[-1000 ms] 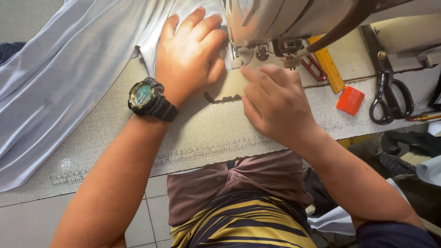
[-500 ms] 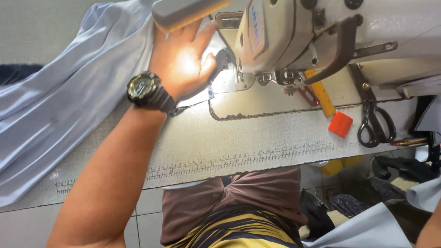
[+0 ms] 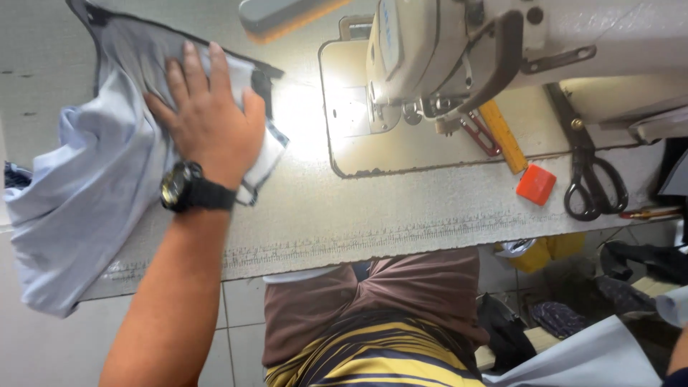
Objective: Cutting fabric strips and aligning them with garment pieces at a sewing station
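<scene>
My left hand (image 3: 211, 122) lies flat, fingers spread, on a light blue fabric (image 3: 86, 193) with a dark edge, at the left of the sewing table (image 3: 373, 215). A black watch (image 3: 188, 188) is on that wrist. The fabric is bunched under the hand and hangs over the table's left and front edges. The hand sits well left of the white sewing machine (image 3: 459, 43), whose needle area is lit. My right hand is out of view; only a sliver of arm shows at the lower right corner.
Right of the machine lie a yellow ruler (image 3: 502, 136), an orange block (image 3: 535, 184) and black scissors (image 3: 591, 179). Another pale cloth (image 3: 580, 358) shows at the bottom right beside my lap. Dark items sit on the floor below the table.
My left hand has slid the blue fabric leftward, away from the needle. My right hand, at the needle a second ago, has dropped out of view.
</scene>
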